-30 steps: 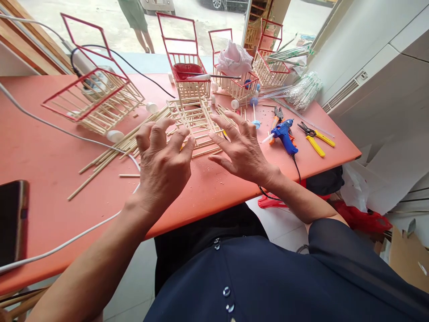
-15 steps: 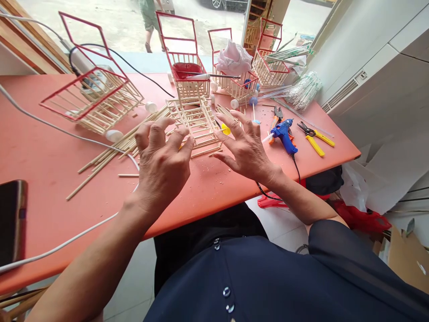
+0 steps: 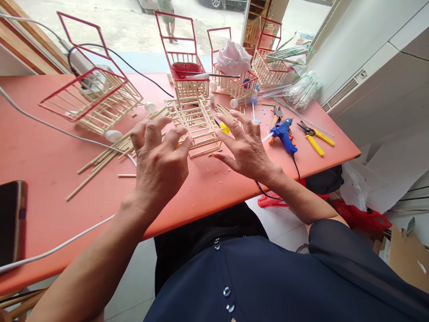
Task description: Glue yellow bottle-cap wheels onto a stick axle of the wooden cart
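A small frame of pale wooden sticks [image 3: 200, 124] lies on the pink table [image 3: 208, 188] between my hands. My left hand [image 3: 161, 154] hovers at its left side, fingers bent and apart, above a pile of loose sticks [image 3: 97, 172]. A bit of yellow shows behind the left fingertips, mostly hidden. On the right, my right hand [image 3: 243, 145] is spread, its fingertips near the frame's right edge and a yellow piece [image 3: 224, 128]. Neither hand visibly holds anything.
Red-rimmed stick carts [image 3: 90, 96] stand along the back, one holding a white cloth [image 3: 233, 57]. At the right lie a blue glue gun [image 3: 284, 135], yellow-handled pliers [image 3: 315, 138] and wrapped sticks [image 3: 303, 89]. A phone [image 3: 12, 223] and white cable [image 3: 60, 246] are at left.
My left hand has shifted slightly left, away from the stick frame. My right hand has hardly moved. Outside the window, a person has moved to the right.
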`<state>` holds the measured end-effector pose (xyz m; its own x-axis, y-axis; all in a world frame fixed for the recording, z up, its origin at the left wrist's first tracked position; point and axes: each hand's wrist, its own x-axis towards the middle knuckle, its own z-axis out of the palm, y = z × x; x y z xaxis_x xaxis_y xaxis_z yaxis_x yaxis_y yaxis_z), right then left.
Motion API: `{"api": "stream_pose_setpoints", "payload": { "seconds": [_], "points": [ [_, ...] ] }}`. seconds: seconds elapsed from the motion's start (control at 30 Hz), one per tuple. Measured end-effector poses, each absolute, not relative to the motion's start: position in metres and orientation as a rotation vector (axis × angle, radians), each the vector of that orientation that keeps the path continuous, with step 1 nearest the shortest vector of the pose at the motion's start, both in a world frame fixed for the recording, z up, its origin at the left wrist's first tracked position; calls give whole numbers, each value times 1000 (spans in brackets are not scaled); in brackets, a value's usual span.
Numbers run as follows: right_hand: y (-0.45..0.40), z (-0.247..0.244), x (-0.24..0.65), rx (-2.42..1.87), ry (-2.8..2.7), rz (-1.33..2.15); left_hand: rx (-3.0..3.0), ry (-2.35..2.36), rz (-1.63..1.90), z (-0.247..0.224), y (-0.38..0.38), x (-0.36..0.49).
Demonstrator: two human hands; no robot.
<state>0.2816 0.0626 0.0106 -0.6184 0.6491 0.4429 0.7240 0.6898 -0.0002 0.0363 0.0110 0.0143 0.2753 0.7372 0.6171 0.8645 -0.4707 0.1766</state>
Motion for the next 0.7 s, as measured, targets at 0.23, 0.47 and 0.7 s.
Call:
{"api": "stream_pose_setpoints", "payload": {
  "seconds": [0.23,0.47,0.7],
  "points": [
    [58,15,278,-1096,-2486,-246,-2360,-1538,-978,19,5,33],
    [49,21,257,-1050,-2575,-205,-2364,-1580,-956,19,6,32],
    [47,23,250,-1047,-2591,-193,-2394,-1625,-932,21,6,34]
  ]
}}
